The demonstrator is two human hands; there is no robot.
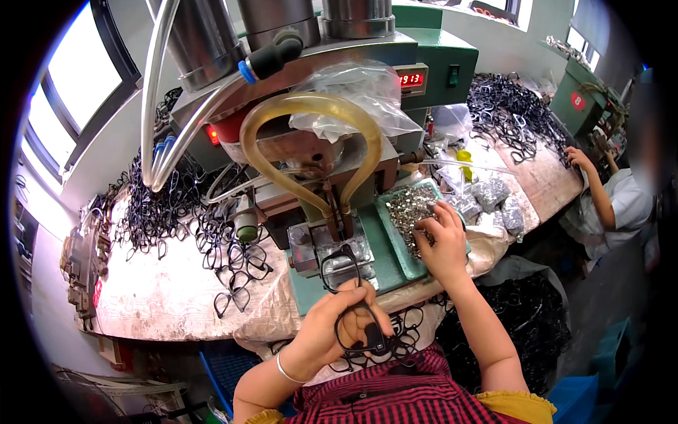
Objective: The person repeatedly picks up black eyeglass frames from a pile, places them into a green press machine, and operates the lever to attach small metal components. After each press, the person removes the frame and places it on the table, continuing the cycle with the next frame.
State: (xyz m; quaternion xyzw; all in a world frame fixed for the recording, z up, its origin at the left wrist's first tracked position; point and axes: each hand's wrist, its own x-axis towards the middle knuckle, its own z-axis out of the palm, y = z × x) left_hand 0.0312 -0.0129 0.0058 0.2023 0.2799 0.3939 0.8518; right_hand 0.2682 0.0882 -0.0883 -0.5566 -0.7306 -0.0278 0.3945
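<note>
Checked apron (pixel 395 399) closest; my left hand (pixel 328 325) pinches eyeglass frame (pixel 379 345) lengthwise toward press (pixel 441 58), right hand (pixel 443 247) over metal bits (pixel 405 218), grip unclear.

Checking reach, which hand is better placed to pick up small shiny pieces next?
Probably your right hand: it's at their green tray, while your left hand holds a black glasses frame.

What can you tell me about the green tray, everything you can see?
The green tray is shallow and roughly rectangular, with raised edges, and looks like plastic. It holds many small, shiny, silvery pieces, heaped mostly toward its far end. It lies right of the machine, its long sides running away from the person at a slant. The right hand reaches over it, fingertips at the pieces, hiding part of it.
</note>
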